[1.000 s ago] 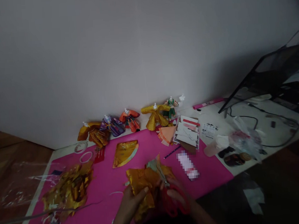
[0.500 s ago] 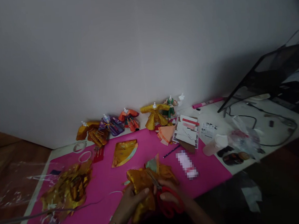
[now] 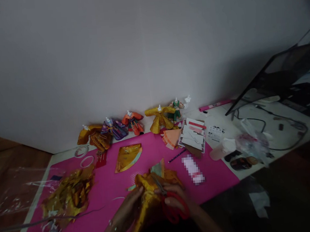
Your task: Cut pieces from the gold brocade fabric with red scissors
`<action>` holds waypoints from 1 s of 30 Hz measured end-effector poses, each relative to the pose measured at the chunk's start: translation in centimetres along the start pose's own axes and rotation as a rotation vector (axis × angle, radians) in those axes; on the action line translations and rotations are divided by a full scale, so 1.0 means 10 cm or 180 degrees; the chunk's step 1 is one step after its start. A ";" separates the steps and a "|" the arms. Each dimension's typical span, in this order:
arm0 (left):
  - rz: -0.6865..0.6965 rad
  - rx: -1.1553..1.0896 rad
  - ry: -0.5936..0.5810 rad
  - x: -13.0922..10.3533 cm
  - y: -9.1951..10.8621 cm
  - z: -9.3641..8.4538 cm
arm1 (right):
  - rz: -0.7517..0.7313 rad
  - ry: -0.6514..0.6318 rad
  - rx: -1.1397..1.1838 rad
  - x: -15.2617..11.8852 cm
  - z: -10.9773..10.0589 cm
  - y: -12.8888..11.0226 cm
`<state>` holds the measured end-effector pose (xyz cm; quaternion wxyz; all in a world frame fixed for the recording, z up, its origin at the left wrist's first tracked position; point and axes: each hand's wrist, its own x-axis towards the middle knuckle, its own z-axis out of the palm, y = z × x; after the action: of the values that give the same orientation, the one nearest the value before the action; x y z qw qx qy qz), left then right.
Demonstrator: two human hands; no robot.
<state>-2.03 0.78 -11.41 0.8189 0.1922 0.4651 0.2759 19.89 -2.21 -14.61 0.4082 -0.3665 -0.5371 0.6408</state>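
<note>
1. Since the earlier frame, the left hand [image 3: 130, 209] had slid from the near side of the gold fabric [image 3: 147, 195] up to its left edge, and the cloth had been drawn nearer the body.
2. That hand was closed on the fabric, seemingly keeping it taut and lifted off the pink mat [image 3: 109, 184] so blades could pass.
3. The right hand [image 3: 175, 200] gripped red-handled scissors [image 3: 170, 204], fingers through the loops; the blades pointed up-left into the cloth, though dim light hid how far apart they stood.
4. A heap of gold scraps [image 3: 67, 196] lay well to the left on the mat, with two tape rings [image 3: 84, 156] beyond.
5. A fan-shaped gold piece [image 3: 128, 156] lay just behind the work.
6. Small dressed dolls [image 3: 134, 123] lined the wall, and a card stack [image 3: 194, 136] sat right, none crowding the hands.
</note>
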 end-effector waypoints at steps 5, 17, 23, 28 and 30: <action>-0.0110 -0.0267 0.0250 0.03 -0.03 -0.09 | -0.0069 0.0000 0.0029 -0.01 -0.02 -0.01; 0.0727 0.0083 0.1304 0.06 -0.04 -0.14 | -0.0096 0.0003 0.0187 -0.01 -0.01 0.03; 0.0524 -0.0207 0.1157 0.02 -0.03 0.00 | -0.0162 -0.0041 0.0220 -0.04 0.00 0.04; -0.0370 -0.0917 0.0529 0.00 -0.03 0.04 | -0.0157 -0.0090 0.0213 -0.02 0.00 -0.03; -0.0539 -0.1111 0.0240 0.00 -0.05 0.04 | -0.0173 -0.0109 0.0190 -0.01 0.00 -0.09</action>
<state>-1.58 0.37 -11.53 0.8421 -0.0029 0.4550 0.2895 20.06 -2.24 -13.75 0.4270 -0.3284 -0.5344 0.6513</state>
